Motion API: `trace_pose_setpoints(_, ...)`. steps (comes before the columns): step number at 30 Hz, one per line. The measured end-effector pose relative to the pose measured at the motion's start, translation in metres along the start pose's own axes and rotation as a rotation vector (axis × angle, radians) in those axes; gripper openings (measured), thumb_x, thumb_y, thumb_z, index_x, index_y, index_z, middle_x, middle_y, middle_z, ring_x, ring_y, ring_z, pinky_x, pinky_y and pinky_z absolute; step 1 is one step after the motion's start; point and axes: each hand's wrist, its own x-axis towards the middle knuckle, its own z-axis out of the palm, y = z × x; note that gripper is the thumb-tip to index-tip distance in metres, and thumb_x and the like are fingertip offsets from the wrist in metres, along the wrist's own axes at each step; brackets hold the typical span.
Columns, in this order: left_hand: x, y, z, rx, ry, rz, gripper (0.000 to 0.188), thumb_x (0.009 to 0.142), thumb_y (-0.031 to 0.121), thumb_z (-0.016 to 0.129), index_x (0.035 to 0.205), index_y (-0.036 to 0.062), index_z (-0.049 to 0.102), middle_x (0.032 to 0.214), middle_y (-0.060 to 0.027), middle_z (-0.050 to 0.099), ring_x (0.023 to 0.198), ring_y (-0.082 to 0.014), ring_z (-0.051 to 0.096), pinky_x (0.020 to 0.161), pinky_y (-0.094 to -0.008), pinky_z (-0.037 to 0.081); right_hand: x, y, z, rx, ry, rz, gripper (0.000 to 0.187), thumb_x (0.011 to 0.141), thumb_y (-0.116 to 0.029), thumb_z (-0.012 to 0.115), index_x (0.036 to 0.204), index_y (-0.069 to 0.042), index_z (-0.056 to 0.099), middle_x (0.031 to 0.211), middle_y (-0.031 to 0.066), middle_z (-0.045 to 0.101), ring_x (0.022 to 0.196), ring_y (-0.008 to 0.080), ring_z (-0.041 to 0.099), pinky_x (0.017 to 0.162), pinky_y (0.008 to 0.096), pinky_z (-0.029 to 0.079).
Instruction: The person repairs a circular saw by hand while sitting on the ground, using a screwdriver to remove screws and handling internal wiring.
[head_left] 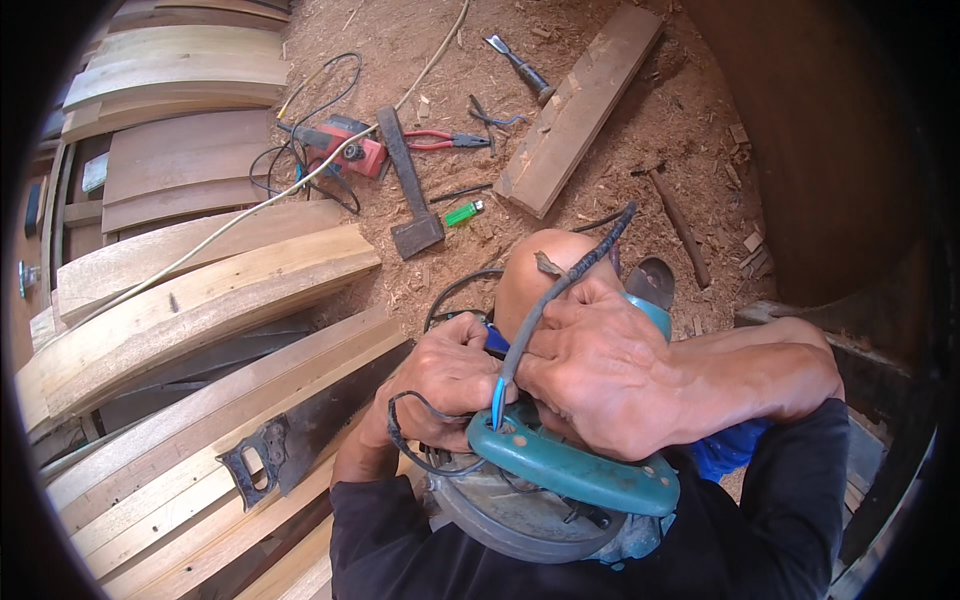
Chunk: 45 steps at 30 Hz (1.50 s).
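A power tool with a teal handle (570, 465) and a round metal housing (520, 510) rests against my lap. A thick grey power cord (545, 320) runs down to the handle's end, where bare-sheathed blue wires (498, 403) show. My right hand (610, 375) is closed at the cord, its fingers curled in beside it; the fingertips are partly hidden. Just left of the wires, my left hand (445, 375) is closed in a pinch, and what it holds is hidden. A thin black wire (400, 430) loops beside my left wrist and reaches the tool.
Curved and straight boards (200, 300) are stacked at the left, with a handsaw (255, 465) on them. Sawdust covers the ground ahead, where a hammer (415, 235), a red power planer (345, 145), pliers (450, 140), a green lighter (463, 213), a chisel (520, 68) and a plank (580, 110) lie.
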Motion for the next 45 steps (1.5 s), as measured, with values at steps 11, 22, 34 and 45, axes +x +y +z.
trace_pose_setpoints(11,0.003,0.001,0.0,0.039,-0.017,0.002,0.04,0.08,0.036,0.096,0.1,0.0141,0.07,0.074,0.002,0.067,0.062,-0.023,0.056,0.068,-0.0379,0.036,0.011,0.009,-0.022,0.184,-0.166,0.066,0.006,0.079,-0.005,0.079,0.084,-0.005,0.076,0.078,0.0172,0.072,0.081,0.0396,0.073,0.075,0.0494,0.053)
trace_pose_setpoints(22,-0.001,-0.003,0.001,0.004,-0.014,0.013,0.04,0.079,0.034,0.097,0.1,0.014,0.07,0.075,0.0017,0.067,0.064,-0.0236,0.059,0.069,-0.0387,0.037,0.015,0.004,-0.023,0.223,-0.166,0.076,0.007,0.081,-0.007,0.066,0.077,-0.002,0.069,0.073,0.0244,0.069,0.076,0.0444,0.071,0.072,0.0522,0.052)
trace_pose_setpoints(34,0.003,-0.001,0.001,0.015,-0.015,0.018,0.037,0.078,0.032,0.097,0.098,0.0155,0.07,0.074,0.0032,0.066,0.066,-0.0226,0.059,0.069,-0.0386,0.037,0.011,0.008,-0.021,0.221,-0.15,0.043,0.008,0.082,-0.008,0.068,0.079,0.0,0.068,0.076,0.0243,0.069,0.077,0.0455,0.071,0.07,0.0527,0.053)
trace_pose_setpoints(45,-0.001,0.002,0.003,0.055,0.002,-0.044,0.038,0.072,0.032,0.1,0.094,0.0161,0.074,0.071,0.0044,0.066,0.061,-0.0219,0.054,0.069,-0.0378,0.039,0.022,0.012,-0.028,0.262,-0.406,0.164,0.01,0.088,-0.006,0.075,0.097,-0.003,0.078,0.092,0.018,0.076,0.094,0.039,0.074,0.084,0.0471,0.056)
